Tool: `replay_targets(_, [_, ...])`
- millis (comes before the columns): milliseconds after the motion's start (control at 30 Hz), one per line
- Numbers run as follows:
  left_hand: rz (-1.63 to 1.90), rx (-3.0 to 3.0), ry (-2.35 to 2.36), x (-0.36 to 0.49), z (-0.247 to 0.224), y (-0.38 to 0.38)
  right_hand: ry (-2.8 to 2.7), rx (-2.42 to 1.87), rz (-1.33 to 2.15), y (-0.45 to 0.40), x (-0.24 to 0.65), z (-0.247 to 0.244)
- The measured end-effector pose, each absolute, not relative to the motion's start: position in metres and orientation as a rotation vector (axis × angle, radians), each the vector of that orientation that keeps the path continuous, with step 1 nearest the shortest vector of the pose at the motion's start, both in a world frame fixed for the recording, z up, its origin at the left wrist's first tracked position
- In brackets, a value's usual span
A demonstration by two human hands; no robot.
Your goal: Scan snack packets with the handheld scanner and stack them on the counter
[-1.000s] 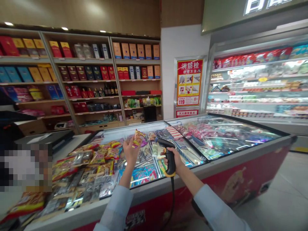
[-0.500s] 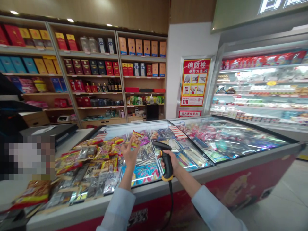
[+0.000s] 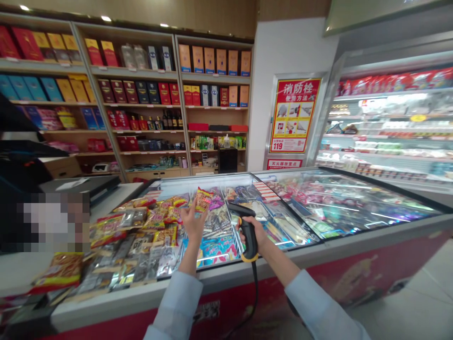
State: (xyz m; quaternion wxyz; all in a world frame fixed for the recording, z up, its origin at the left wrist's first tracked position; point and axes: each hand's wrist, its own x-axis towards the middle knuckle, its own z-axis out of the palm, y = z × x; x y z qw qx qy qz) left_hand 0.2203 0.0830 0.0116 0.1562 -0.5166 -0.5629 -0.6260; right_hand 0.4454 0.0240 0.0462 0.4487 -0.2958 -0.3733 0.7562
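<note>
My left hand (image 3: 194, 222) holds up a small red and yellow snack packet (image 3: 203, 200) above the glass lid of a chest freezer (image 3: 226, 272). Wrapped round the handle of a black and yellow barcode scanner (image 3: 249, 232) is my right hand (image 3: 257, 236). The scanner's head points left, toward the packet, with a gap between them; its cable hangs down in front of the freezer. To the left of my left hand, red and yellow snack packets (image 3: 155, 218) lie in a pile on the glass, with clear and dark packets (image 3: 139, 264) nearer me.
Ice-cream packs (image 3: 215, 248) show through the freezer glass. At the left stands a counter with a black device (image 3: 102, 185), beside a partly visible, blurred-out person. Shelves of boxed goods (image 3: 138, 94) line the back wall. A lit refrigerated display (image 3: 392, 123) is at the right.
The view has shifted slightly, so the scene sits a little further right. Both hands keep hold of the packet and scanner in nearly the same pose.
</note>
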Motion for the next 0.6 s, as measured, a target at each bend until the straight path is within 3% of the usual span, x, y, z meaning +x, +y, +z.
replay_targets(367, [-1.718, -1.495, -1.656, 0.219, 0.021, 0.069, -0.891, -0.647, 1.837, 0.036, 0.439, 0.036])
replay_targets(600, [-1.452, -1.563, -1.701, 0.184, 0.012, 0.032, -0.806, -0.603, 1.839, 0.063, 0.426, 0.012])
